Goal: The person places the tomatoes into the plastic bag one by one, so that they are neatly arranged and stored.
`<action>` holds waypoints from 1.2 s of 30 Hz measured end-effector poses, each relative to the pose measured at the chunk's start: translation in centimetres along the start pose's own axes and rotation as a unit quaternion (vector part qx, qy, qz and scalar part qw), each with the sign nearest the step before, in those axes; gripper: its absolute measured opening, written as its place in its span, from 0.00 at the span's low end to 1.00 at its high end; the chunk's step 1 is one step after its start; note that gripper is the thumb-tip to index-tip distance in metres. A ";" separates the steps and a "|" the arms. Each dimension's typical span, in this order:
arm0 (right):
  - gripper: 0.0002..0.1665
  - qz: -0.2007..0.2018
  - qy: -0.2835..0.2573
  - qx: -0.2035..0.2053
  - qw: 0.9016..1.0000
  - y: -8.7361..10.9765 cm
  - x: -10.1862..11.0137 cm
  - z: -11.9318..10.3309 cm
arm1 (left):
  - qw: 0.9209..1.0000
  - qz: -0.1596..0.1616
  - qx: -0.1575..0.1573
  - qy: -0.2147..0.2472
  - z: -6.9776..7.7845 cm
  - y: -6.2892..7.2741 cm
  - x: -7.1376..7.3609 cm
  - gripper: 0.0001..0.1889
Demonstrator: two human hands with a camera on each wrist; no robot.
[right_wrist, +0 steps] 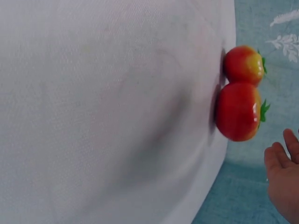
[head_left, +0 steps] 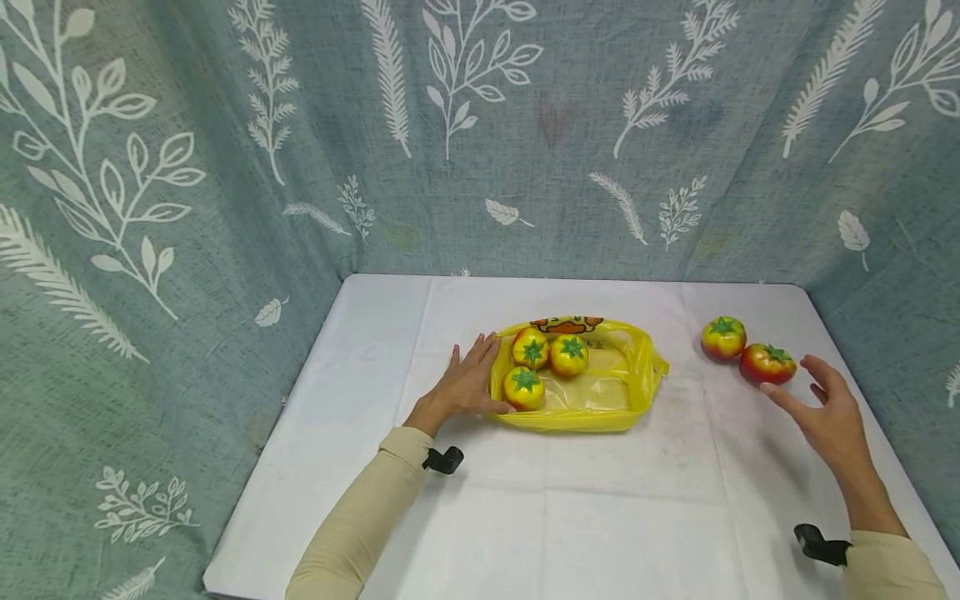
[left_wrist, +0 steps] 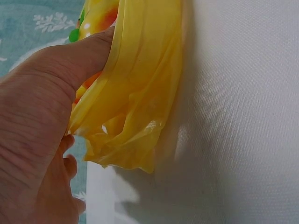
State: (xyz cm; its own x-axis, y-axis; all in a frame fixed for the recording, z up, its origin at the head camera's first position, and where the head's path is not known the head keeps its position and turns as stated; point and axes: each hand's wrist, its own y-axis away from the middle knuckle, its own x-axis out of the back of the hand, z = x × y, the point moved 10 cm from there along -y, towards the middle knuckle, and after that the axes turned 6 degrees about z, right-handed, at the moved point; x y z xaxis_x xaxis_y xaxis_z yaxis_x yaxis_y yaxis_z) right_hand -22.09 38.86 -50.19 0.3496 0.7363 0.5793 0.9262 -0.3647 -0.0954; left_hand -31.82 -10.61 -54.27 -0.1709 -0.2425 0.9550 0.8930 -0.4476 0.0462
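Note:
A yellow plastic bag (head_left: 600, 419) lies spread on the table with its mouth facing up. Three red-and-yellow tomatoes sit inside at its left end, one of them the front tomato (head_left: 524, 388). My left hand (head_left: 468, 383) holds the bag's left end; in the left wrist view the thumb reaches inside the bag wall (left_wrist: 145, 79) and the fingers stay outside. On the right, two more tomatoes stand side by side, the nearer tomato (head_left: 767, 364) and the farther tomato (head_left: 723, 338). My right hand (head_left: 828, 412), holding nothing, has thumb and fingers spread close around the nearer one.
A white cloth covers the table (head_left: 637, 517). Behind it and along both sides hangs a grey-green curtain (head_left: 555, 200) with white leaf prints. Black straps (head_left: 444, 460) sit on both wrists.

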 end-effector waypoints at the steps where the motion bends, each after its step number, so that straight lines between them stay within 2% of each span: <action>1: 0.52 0.000 0.000 -0.004 1.000 -0.1 0.0 0.3 | 1.000 0.000 0.000 0.000 0.0 0.0 0.0 0.67; 14: 0.59 -0.009 -0.008 -0.051 0.999 -1.4 -0.8 3.6 | 1.000 -0.003 0.006 -0.004 0.0 0.1 -0.1 0.68; 21: 0.61 -0.036 -0.031 -0.088 0.995 -1.7 -2.0 4.7 | 1.000 -0.001 0.005 -0.005 0.1 0.0 0.0 0.68; 36: 0.63 -0.031 -0.049 -0.096 0.994 -3.2 -3.3 5.7 | 1.000 -0.004 0.011 0.003 -0.1 0.0 -0.1 0.68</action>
State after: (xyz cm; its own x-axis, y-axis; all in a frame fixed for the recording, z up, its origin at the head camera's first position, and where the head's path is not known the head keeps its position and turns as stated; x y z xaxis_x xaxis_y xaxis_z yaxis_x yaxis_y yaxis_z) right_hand -25.36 40.83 -56.38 0.3128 0.8097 0.4966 0.9062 -0.4110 0.0994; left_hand -31.80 -10.67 -54.42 -0.1812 -0.2441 0.9527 0.9008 -0.4298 0.0612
